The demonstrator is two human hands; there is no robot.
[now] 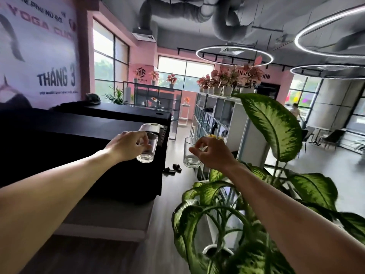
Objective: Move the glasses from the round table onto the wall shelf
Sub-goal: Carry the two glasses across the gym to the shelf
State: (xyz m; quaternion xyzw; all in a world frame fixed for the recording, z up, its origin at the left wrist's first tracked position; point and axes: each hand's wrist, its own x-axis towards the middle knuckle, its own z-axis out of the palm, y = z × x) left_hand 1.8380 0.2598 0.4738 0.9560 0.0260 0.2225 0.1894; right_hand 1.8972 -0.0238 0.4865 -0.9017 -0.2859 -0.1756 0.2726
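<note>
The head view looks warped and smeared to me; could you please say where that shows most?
Head view: wide-angle bending curves the ring lights and ceiling; motion blur smears the plant leaves and wall poster; both glasses, left and right, stay fairly sharp.

clear glasses (147, 147), black cabinet (79, 155), green-mottled leaves (272, 123)

One head-worn wide-angle view looked forward across the room, close over both outstretched forearms, ceiling filling the upper frame.
</note>
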